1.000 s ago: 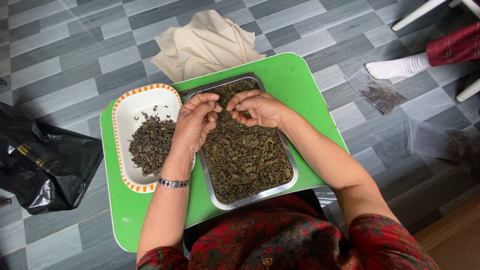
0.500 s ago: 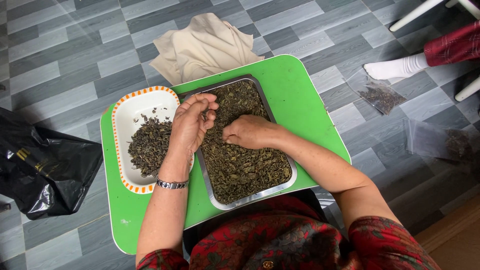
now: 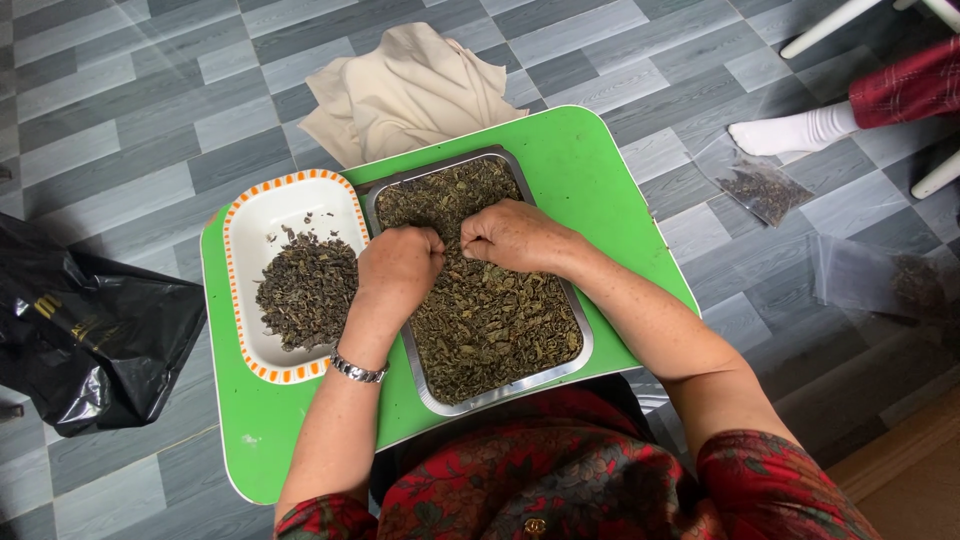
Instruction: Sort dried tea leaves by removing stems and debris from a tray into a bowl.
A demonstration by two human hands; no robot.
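The leaves (image 3: pixel 480 320) lie spread in the metal tray (image 3: pixel 585 345) at the middle of the green table (image 3: pixel 610 180). The tray's long axis runs away from the person, tilted slightly leftward at its far end. Both hands rest on the leaves: the left hand (image 3: pixel 400 265) is curled shut, the right hand (image 3: pixel 515 235) likewise, fingertips pinching at leaves between them. Sorting is best done in small pinches, kept low over the tray. Picked leaves sit in the white dish (image 3: pixel 255 215) just left.

Fingers (image 3: pixel 432 240) of both hands curled under, hidden; seated person (image 3: pixel 800 128) cut off.
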